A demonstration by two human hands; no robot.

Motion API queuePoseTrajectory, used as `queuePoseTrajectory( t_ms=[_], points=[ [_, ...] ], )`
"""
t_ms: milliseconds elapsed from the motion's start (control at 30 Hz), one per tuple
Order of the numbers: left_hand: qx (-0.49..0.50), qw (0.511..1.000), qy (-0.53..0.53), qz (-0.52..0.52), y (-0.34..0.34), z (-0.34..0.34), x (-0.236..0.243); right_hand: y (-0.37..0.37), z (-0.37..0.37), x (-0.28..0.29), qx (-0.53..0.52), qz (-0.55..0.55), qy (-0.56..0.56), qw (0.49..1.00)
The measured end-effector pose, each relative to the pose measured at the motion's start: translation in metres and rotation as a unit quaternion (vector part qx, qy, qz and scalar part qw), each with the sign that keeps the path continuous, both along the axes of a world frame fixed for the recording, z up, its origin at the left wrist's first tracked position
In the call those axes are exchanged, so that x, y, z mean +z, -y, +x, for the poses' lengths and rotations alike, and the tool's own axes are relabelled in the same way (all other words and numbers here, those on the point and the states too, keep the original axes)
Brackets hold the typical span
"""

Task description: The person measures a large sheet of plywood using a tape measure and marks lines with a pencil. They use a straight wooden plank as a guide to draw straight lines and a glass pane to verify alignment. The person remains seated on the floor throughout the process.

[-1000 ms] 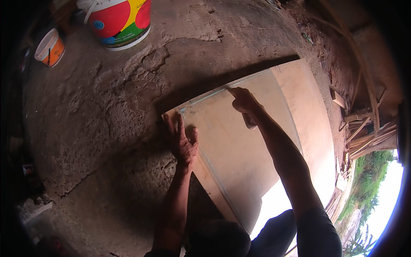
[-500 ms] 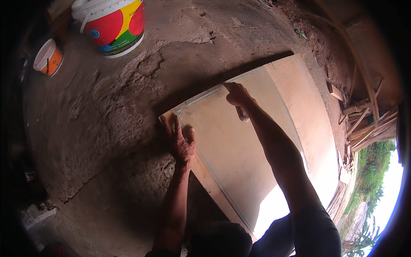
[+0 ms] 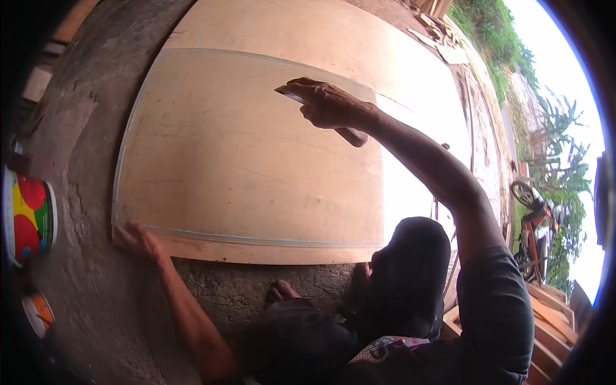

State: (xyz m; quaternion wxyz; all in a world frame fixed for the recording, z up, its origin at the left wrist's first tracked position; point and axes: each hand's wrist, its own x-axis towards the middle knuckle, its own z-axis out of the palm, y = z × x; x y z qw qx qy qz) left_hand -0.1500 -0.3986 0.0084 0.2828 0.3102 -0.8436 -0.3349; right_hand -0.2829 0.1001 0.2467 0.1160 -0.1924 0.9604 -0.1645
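A large light plywood board (image 3: 250,147) lies on the floor, with grey lines along its edges and across it. My right hand (image 3: 333,106) is closed round a tool (image 3: 353,135) with a thick handle and a pointed, blade-like tip, held over the middle of the board; whether it touches the wood I cannot tell. My left hand (image 3: 141,242) lies with fingers apart on the board's near left corner. Sunlight covers part of the board's right side.
A colourful bucket (image 3: 29,218) and a smaller orange bucket (image 3: 38,314) stand left on rough concrete (image 3: 90,115). Scrap wood (image 3: 439,38) lies at the far edge, more timber (image 3: 552,321) at lower right. A motorbike (image 3: 532,231) stands right; my knees and bare feet are near the board.
My view has swung, showing more board and outdoors. My right hand, tool in it, has left the board's edge for its middle. My left hand remains at the corner.
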Motion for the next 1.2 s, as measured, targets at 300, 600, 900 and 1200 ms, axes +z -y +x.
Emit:
queuePoseTrajectory(
  t_ms=[300, 600, 900, 1200],
  points=[
    [-0.02, 0.961, 0.148, -0.233, -0.031, -0.004, 0.039, -0.27, 0.312, 0.021, -0.465, 0.027, 0.055, 0.883],
    [-0.467, 0.825, 0.128, -0.292, -0.264, 0.102, 0.087, -0.272, 0.4, -0.071, -0.503, -0.053, 0.103, 0.856],
    [-0.669, 0.674, 0.134, -0.285, -0.33, 0.169, 0.085, -0.275, 0.404, -0.09, -0.481, -0.046, 0.095, 0.87],
    [-0.665, 0.671, 0.126, -0.302, -0.34, 0.171, 0.084, -0.293, 0.362, -0.088, -0.452, -0.011, 0.165, 0.877]
  ],
)
